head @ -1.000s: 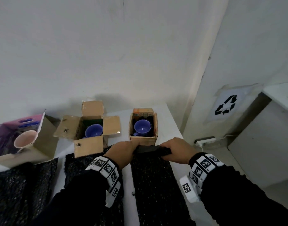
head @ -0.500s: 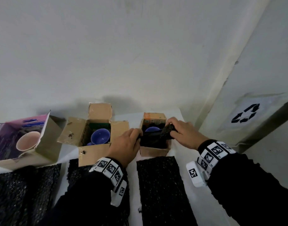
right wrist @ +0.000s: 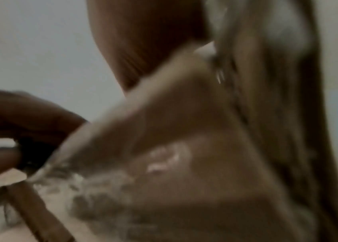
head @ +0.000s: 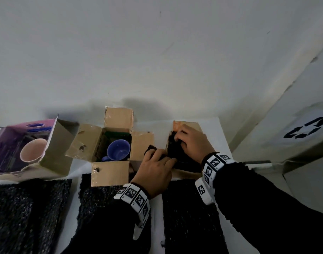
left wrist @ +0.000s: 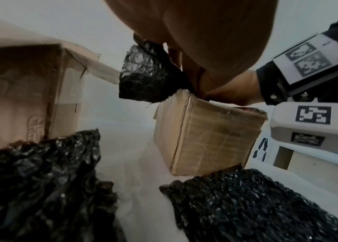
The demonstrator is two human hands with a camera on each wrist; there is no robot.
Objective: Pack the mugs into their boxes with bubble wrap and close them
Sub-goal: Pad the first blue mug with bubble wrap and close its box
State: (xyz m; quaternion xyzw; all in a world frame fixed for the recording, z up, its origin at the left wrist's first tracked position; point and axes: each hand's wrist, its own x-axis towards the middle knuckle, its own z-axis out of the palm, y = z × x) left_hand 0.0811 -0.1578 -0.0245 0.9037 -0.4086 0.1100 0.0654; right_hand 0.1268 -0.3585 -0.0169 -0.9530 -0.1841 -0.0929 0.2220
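Observation:
Both hands hold one black bubble wrap piece point(head: 176, 152) over the small right box point(head: 187, 125). My right hand point(head: 182, 139) curls its fingers into the wrap inside the box's far side. My left hand point(head: 158, 156) grips the wrap's left end, which sticks out past the box's edge. In the left wrist view that end of the wrap point(left wrist: 149, 77) hangs over the box point(left wrist: 205, 135). The mug in this box is hidden under the wrap. The middle box point(head: 109, 173) stands open with a blue mug point(head: 118, 150) inside. The right wrist view is blurred.
A purple box point(head: 54, 149) on its side at the left holds a pink mug point(head: 33, 150). Three black bubble wrap sheets point(head: 29, 213) point(head: 102, 208) point(head: 190, 217) lie along the white table's front. A wall rises just behind the boxes. The table ends right of the small box.
Both hands lifted the black wrap from the table's front to the right box and pushed it in. The blue mug there went out of sight.

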